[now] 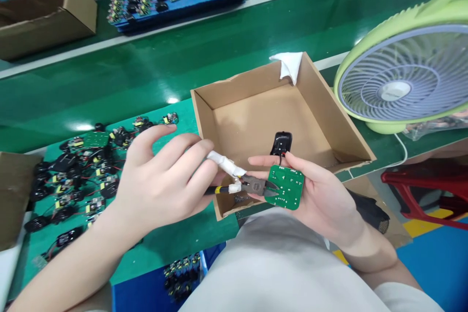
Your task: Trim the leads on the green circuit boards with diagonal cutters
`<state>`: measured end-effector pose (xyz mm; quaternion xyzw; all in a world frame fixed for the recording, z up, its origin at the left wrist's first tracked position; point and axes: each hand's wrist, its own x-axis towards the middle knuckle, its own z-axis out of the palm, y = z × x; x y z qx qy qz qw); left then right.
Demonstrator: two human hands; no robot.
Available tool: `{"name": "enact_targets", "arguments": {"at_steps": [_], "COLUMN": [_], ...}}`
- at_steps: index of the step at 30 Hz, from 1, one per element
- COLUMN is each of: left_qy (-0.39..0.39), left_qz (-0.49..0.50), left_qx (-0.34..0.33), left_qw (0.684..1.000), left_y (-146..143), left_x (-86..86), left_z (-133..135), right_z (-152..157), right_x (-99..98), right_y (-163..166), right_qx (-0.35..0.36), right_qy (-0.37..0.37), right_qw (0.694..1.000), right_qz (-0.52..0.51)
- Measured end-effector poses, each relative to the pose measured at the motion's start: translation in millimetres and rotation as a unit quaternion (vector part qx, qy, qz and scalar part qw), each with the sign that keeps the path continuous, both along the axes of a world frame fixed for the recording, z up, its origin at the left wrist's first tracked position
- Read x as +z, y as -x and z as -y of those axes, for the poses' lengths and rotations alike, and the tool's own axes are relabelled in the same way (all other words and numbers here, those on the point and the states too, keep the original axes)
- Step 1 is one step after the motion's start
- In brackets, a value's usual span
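My left hand (168, 180) is closed around the handles of diagonal cutters (255, 185), which are wrapped in white tape, one finger lifted away. The cutters' jaws are parted, with their tips over the left part of a green circuit board (287, 187). My right hand (325, 200) holds this board, solder side up, across its upturned fingers with the thumb near the upper edge. A short dark lead runs from the board to a black plastic housing (282, 144), which sticks out beyond my fingers over the cardboard box.
An open cardboard box (252, 100) with a white cloth (290, 66) on its corner lies ahead. Several wired board assemblies (97, 165) cover the green mat on the left. A green fan (398, 78) stands right. Across the ledge is a blue tray (179, 7) of assemblies.
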<state>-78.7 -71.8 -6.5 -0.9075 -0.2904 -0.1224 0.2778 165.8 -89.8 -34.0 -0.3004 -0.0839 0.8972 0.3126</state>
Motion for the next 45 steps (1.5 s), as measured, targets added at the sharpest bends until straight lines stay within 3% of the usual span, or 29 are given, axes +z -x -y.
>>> {"name": "enact_targets", "arguments": {"at_steps": [22,45], "left_qy": [-0.019,-0.018], "left_qz": [-0.044,-0.082], "left_qx": [-0.018,-0.045], "left_qw": [0.999,0.995], "left_y": [3.9,4.4], "left_x": [2.4,16.3], "left_z": [-2.6,-9.4], "right_z": [3.3,5.7], "right_x": [-0.8,-6.4], "right_y": [5.8,8.1], "right_qx": [-0.005,-0.005], "right_qy": [0.008,0.01], "right_qw": [1.0,1.0], "right_qz": [0.018,0.014]}}
